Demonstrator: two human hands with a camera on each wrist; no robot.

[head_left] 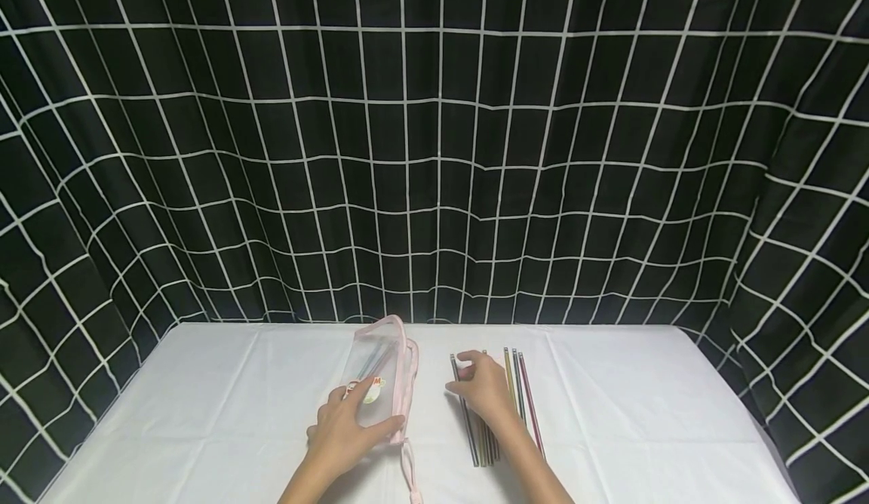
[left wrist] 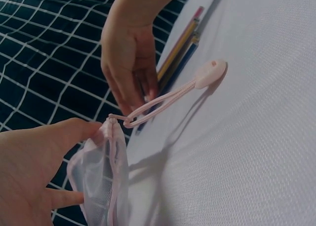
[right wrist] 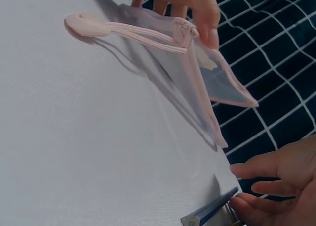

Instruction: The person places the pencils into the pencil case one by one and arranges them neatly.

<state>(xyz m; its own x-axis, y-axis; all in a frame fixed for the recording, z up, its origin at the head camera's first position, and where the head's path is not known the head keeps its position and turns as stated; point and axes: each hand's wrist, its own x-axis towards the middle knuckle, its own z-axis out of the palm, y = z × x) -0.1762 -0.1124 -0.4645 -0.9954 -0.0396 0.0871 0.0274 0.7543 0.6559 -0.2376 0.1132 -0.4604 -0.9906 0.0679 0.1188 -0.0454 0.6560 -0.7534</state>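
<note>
My left hand (head_left: 342, 428) grips a translucent mesh zipper pouch (head_left: 383, 410) with pink trim, thumb at the zipper edge and fingers across its side. The pouch stands tilted on its side, with slim pencils faintly visible through the mesh and a printed label (head_left: 373, 390). A pink wrist strap (left wrist: 163, 98) hangs from its zipper end. Over the loose pencils is my right hand (head_left: 490, 391), thumb and forefinger parted around the upper part of a dark pencil (head_left: 468, 428). In the right wrist view, a blue pencil (right wrist: 212, 206) lies beside the fingers, not visibly pinched.
To the right of the right hand lie a yellow pencil (head_left: 509, 372), a dark one and a dark red pencil (head_left: 532, 402). More pencils (head_left: 490, 451) lie partly hidden below that hand. White cloth (head_left: 631, 413) covers the table; a black grid curtain (head_left: 434, 187) hangs behind.
</note>
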